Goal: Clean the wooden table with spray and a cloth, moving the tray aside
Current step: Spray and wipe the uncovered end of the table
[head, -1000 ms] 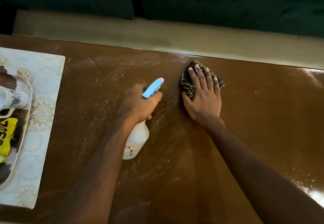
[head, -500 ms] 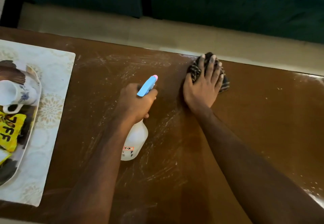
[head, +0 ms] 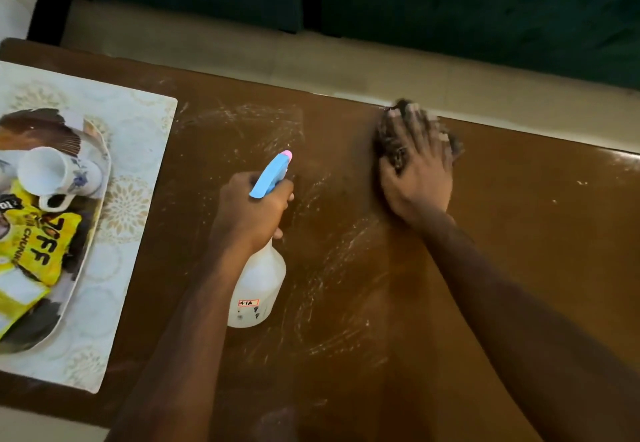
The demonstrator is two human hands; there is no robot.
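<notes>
The brown wooden table [head: 519, 234] is streaked with whitish spray marks in its middle. My left hand [head: 251, 209] grips the neck of a white spray bottle [head: 258, 286] with a blue trigger head, standing on the table. My right hand [head: 417, 171] presses flat on a dark patterned cloth [head: 389, 144] at the table's far edge, fingers spread over it. The tray [head: 95, 171] sits at the far left on a pale floral placemat [head: 138, 151], holding a white cup and a yellow packet.
Beyond the table's far edge lies a pale floor strip [head: 311, 57], then a dark green sofa [head: 485, 9]. The right part of the table top is glossy with a few white specks.
My right hand has pushed the cloth away from me, up to the far edge of the table. The left hand and bottle have stayed put.
</notes>
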